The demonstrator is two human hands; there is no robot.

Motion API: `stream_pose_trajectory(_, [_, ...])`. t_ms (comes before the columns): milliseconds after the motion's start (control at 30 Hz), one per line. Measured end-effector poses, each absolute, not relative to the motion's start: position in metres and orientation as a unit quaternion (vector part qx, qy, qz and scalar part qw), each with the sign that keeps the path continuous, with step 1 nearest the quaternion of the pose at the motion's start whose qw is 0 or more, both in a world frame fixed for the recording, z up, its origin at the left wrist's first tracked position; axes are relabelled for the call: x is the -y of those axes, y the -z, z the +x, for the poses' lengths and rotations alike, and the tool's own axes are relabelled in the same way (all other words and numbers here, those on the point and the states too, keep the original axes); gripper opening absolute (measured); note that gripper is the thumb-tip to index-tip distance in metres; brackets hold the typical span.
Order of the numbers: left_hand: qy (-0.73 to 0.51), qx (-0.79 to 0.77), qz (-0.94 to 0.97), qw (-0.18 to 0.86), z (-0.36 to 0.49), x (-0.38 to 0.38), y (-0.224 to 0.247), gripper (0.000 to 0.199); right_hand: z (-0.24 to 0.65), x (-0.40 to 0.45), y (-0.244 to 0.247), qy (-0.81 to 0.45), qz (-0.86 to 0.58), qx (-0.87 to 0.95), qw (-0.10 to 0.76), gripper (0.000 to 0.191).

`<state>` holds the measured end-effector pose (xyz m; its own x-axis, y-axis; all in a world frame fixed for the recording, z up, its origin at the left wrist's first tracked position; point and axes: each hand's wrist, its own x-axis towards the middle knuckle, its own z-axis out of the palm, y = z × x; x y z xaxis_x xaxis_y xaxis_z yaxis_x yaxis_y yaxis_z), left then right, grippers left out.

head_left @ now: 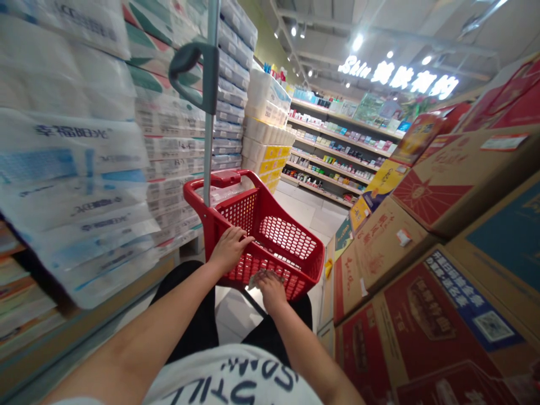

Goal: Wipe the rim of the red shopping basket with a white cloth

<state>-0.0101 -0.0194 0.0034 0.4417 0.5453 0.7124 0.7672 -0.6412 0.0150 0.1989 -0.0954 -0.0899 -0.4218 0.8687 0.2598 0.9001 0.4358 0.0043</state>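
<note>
Left hand [230, 250] curls over the rim of a red rolling shopping basket [274, 242]; right hand [270, 289], apart from it, lies on a crinkled packet [261, 277] at the near rim, grip unclear. Risk: a swerve could snag the stacked cartons [392, 242] or drop the packet.

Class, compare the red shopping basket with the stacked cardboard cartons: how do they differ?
The basket is red open-mesh plastic; the cartons are solid printed cardboard. The basket stands alone; the cartons are piled high. The left hand rests on the basket, but no hand touches the cartons. Both show red and share the aisle.
</note>
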Motion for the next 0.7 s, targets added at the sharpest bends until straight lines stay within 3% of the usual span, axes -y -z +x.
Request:
stream_pose_trajectory(233, [0.363,0.389,-0.835,0.139,-0.011,0.021,-0.006,0.04,0.204,0.104,0.103,0.052,-0.568,0.818,0.077,0.036])
stream_pose_trajectory(433, [0.351,0.398,-0.834,0.151,-0.011,0.021,-0.005,0.04,0.206,0.105,0.093,0.116,-0.517,0.839,0.128,0.033])
stream_pose_trajectory(567, [0.344,0.402,-0.834,0.155,-0.011,0.02,-0.005,0.041,0.204,0.106,0.091,0.09,-0.55,0.825,0.092,0.027])
stream_pose_trajectory(700, [0.343,0.4,-0.837,0.149,-0.011,0.02,-0.004,0.041,0.191,0.099,0.069,0.127,-0.501,0.838,0.174,0.03])
